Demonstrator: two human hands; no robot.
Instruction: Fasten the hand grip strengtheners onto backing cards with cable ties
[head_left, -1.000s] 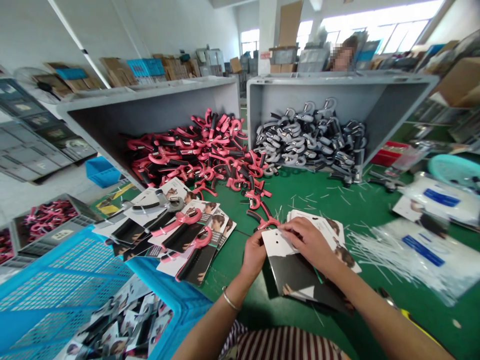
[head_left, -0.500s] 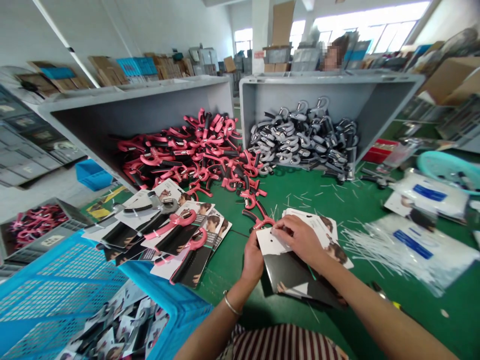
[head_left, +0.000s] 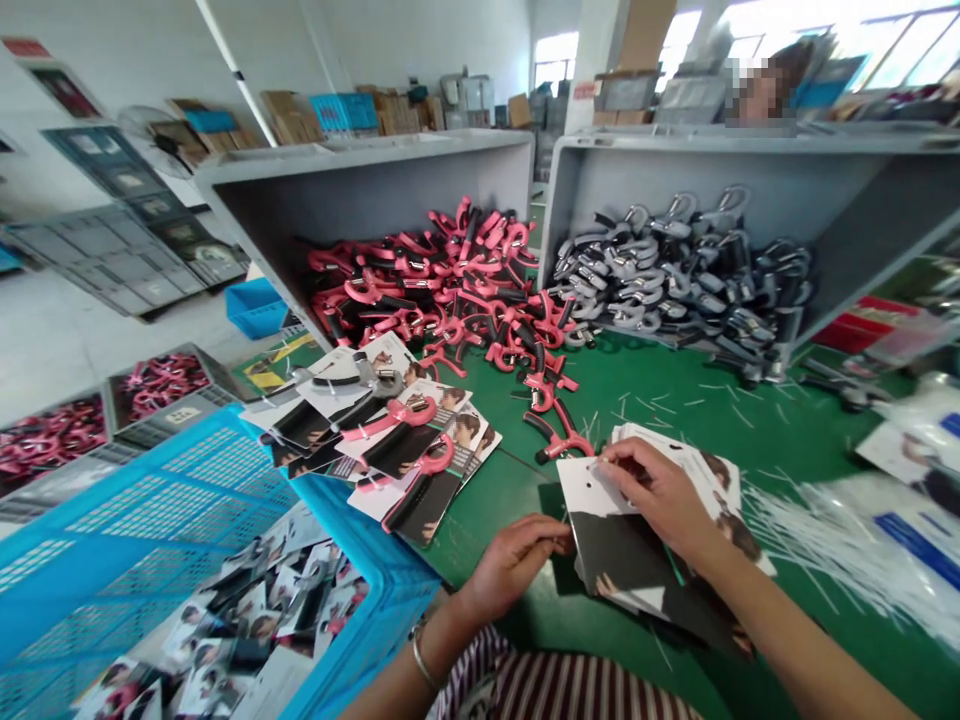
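A printed backing card (head_left: 626, 535), white at the top and black below, lies tilted over a stack of similar cards (head_left: 701, 460). My right hand (head_left: 664, 495) is closed in a pinch at its upper edge, beside small punched holes. By the card's left edge is my left hand (head_left: 517, 560), its fingers pressed together; what they grip, if anything, is too small to make out. A pink hand grip strengthener (head_left: 559, 435) with black handles lies just beyond the card. Left of my hands, several cards with pink or grey hand grips (head_left: 420, 465) attached lie overlapping.
Two grey bins stand on their sides, one with pink hand grips (head_left: 442, 270), one with grey hand grips (head_left: 652, 265). White plastic ties (head_left: 810, 540) and clear bags (head_left: 915, 520) lie right. A blue crate (head_left: 382, 590) of carded grips stands front left. A person is behind the bins.
My left hand has come off the card's left side and dropped lower, its fingers drawing together. My right hand stays at the card's top edge. The view has swung left.
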